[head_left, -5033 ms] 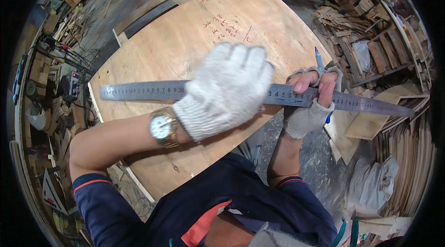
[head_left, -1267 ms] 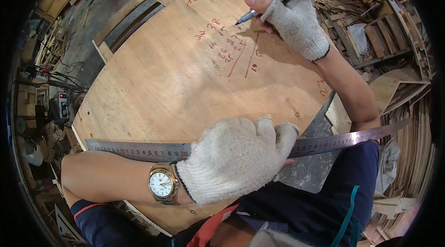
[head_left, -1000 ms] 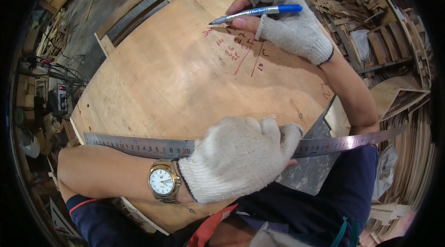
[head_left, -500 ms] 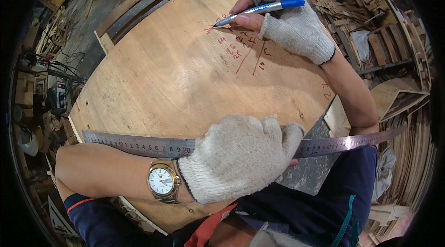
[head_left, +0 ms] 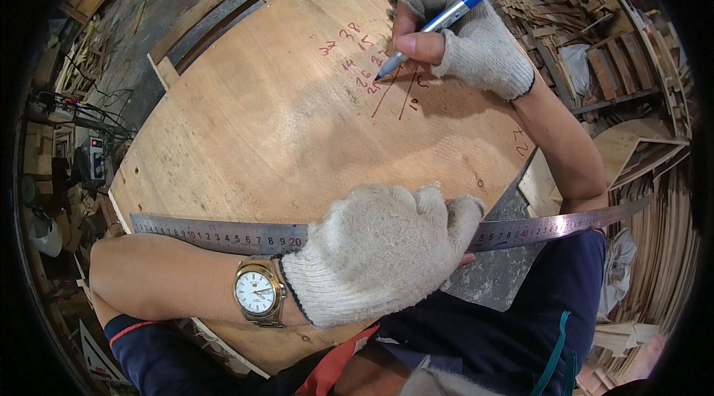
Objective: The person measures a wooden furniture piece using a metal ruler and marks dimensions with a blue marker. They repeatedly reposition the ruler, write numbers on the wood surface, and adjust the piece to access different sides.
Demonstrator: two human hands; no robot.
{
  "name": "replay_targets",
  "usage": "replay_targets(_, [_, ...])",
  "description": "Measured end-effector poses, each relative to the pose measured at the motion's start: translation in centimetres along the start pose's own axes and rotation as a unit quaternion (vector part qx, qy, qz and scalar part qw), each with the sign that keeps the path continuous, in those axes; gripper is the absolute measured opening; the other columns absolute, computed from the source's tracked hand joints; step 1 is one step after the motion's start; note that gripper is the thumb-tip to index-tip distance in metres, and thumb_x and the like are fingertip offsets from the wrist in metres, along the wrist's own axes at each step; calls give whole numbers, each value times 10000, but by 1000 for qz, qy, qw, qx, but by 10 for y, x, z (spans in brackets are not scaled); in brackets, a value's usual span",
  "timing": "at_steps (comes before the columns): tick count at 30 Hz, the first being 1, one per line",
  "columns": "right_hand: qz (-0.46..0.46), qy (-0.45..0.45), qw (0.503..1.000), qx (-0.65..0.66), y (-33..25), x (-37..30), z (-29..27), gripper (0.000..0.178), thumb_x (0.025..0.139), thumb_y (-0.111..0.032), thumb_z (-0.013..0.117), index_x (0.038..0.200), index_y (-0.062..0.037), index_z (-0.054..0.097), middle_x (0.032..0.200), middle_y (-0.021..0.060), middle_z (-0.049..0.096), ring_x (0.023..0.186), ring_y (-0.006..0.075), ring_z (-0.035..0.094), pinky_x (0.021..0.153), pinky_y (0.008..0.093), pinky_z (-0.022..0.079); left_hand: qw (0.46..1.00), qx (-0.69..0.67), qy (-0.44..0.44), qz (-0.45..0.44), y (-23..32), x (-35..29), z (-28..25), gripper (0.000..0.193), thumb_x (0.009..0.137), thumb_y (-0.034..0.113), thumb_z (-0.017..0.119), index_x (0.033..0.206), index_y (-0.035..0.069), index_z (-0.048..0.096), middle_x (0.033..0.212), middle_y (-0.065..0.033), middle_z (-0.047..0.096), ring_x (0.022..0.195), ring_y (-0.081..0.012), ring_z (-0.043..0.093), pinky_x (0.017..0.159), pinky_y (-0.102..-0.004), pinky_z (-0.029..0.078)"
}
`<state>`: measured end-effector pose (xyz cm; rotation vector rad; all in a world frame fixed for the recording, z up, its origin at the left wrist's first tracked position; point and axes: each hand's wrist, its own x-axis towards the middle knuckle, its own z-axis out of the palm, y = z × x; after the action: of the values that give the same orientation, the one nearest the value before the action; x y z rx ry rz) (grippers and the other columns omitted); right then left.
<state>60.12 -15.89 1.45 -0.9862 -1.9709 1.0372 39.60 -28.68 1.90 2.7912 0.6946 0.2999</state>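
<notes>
In the head view, the right hand [head_left: 480,50] pinches a marker [head_left: 449,17], fingers bent closed around it, tip down by red writing [head_left: 364,78] on the board [head_left: 223,150]. The left hand [head_left: 379,255] curls closed over the ruler [head_left: 238,236] along the board's near side. The marker seems light, stiff, best gripped near its tip; the ruler, thin and slippery, suits a mid-length hold.

The gloved left hand [head_left: 379,258] conceals the middle stretch of the steel ruler [head_left: 223,234]; most of its fingertips are tucked from view. Left of that hand, the finest graduations are too small to read. The right hand [head_left: 468,39] masks part of the red handwriting [head_left: 349,31] behind it; the marker [head_left: 448,18] tip possibly touches the board [head_left: 253,143]. Beyond that hand, the upper edge crops the board.
</notes>
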Motion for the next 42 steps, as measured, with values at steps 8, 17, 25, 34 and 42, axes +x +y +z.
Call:
replay_targets(8, [-6,-10,1000,-11,-2,1,0,281,835,-296,823,881,-41,713,778,47,709,689,110,698,575,239,566,1000,-4,7,10,-2,-1,3,415,887,522,682,1016,129,645,759,-32,558,617,-194,617,480,-350,484])
replay_targets(17, [21,-2,1000,0,-8,1,4,275,860,-285,812,893,-30,715,788,48,712,717,106,697,609,242,559,1000,5,16,13,-2,-1,4,423,891,538,673,1005,131,649,745,-26,548,611,-182,607,460,-351,477])
replay_targets(25, [6,0,1000,-23,-11,2,8,200,900,-225,784,893,-45,697,789,42,710,740,112,706,680,258,577,1000,5,-1,2,0,-1,2,405,896,537,667,1005,148,650,754,-25,543,614,-178,605,468,-355,485])
replay_targets(34, [6,-4,1000,-4,-2,1,-1,269,857,-269,823,874,-38,687,781,39,689,703,118,704,604,231,565,1000,-1,-3,5,-1,0,0,410,893,523,671,1019,134,645,751,-29,556,621,-187,620,479,-358,496])
replay_targets(42, [27,14,999,12,-7,3,5,295,856,-308,813,854,-40,688,724,48,682,626,100,681,519,235,543,1000,-13,-15,3,-2,-1,1,426,894,527,670,1026,124,643,749,-34,550,613,-184,616,475,-355,492])
